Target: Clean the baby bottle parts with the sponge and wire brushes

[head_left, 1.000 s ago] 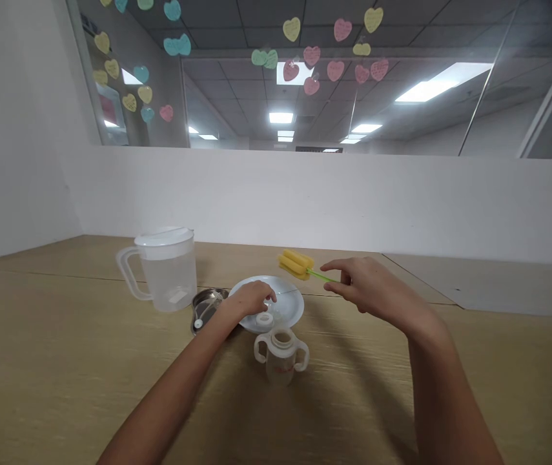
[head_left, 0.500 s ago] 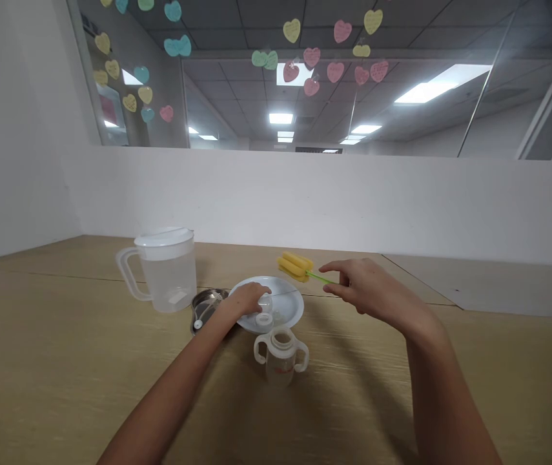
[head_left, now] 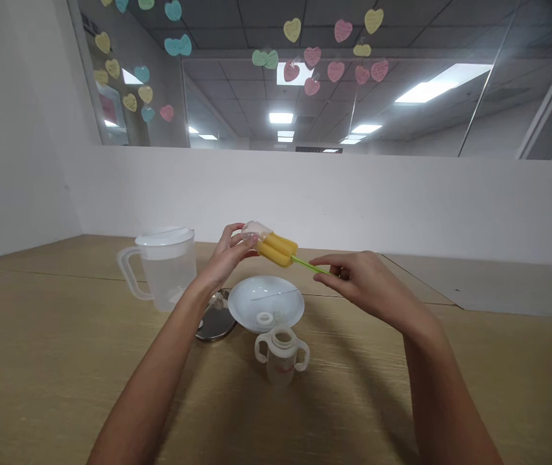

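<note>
My right hand [head_left: 360, 278] pinches the thin green handle of a yellow sponge bottle brush [head_left: 278, 249]. The brush tilts up to the left above a white bowl [head_left: 292, 294]. With its fingers closed around it, my left hand [head_left: 224, 258] holds a clear dome-shaped bottle cap [head_left: 257, 228]. The sponge tip meets the cap's open end; how far it reaches inside is hard to tell. Inside the bowl lie a white ring [head_left: 265, 319] and a small clear piece. A lidless baby bottle [head_left: 281, 361] with two side handles stands upright in front of the bowl.
A lidded clear pitcher [head_left: 169, 278] stands at the left, its handle pointing left. Between it and the bowl is a metal dish [head_left: 216, 326] with small parts in it, partly behind my left forearm. Behind the table rises a white wall [head_left: 353, 200] with a window above.
My left hand has lifted the clear cap out of the bowl and brought it up to the sponge. The brush has shifted slightly left and down at its sponge end.
</note>
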{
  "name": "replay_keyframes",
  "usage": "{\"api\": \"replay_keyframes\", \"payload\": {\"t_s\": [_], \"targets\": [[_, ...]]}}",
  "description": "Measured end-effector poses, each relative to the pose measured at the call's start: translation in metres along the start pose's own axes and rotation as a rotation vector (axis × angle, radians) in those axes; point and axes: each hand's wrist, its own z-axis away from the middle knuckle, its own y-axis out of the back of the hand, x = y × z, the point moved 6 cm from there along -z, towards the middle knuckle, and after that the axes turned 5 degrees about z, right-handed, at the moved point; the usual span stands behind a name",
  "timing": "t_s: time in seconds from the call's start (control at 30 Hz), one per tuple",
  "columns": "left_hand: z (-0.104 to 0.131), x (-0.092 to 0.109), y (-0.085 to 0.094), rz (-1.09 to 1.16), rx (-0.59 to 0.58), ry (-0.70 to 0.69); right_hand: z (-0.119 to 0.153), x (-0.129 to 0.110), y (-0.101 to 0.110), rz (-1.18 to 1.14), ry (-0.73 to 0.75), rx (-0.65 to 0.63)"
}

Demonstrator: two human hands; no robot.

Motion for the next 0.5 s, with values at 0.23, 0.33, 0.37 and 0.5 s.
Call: {"api": "replay_keyframes", "payload": {"t_s": [0.23,0.33,0.37,0.5], "targets": [[0.004,0.014,-0.005,-0.250,-0.050,-0.035,0.001,-0.014,0.001,-0.025,0.140,0.093],[0.006,0.013,-0.007,-0.234,-0.088,0.001,0.002,-0.020,0.002,0.008,0.204,0.165],[0.007,0.014,-0.009,-0.241,-0.101,0.007,0.002,-0.021,0.002,0.018,0.217,0.180],[0.016,0.025,-0.012,-0.388,-0.154,0.007,0.001,-0.021,0.000,-0.002,0.215,0.150]]}}
